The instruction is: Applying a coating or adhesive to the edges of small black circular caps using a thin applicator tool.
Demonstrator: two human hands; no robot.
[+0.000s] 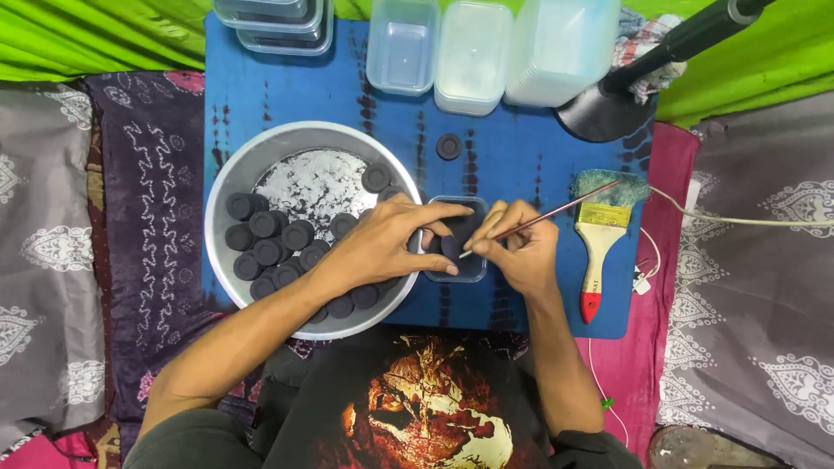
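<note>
Head view: my left hand [382, 247] is pinching a dark disc [449, 247] over the small square tray [473, 271] near the table's front edge, while my right hand [521, 247] is pinching a thin stick [556, 213]

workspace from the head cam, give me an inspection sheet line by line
surface: blue tie-dyed board on patterned cloths.
job's things: metal bowl of dark round pieces; one dark disc over a small square container.
clutter: paintbrush, clear plastic boxes, loose disc, lamp base.
grippers: left hand pinches the disc; right hand holds a thin stick to it.
cables: white cord at the right.
surroundings: green fabric behind.
</note>
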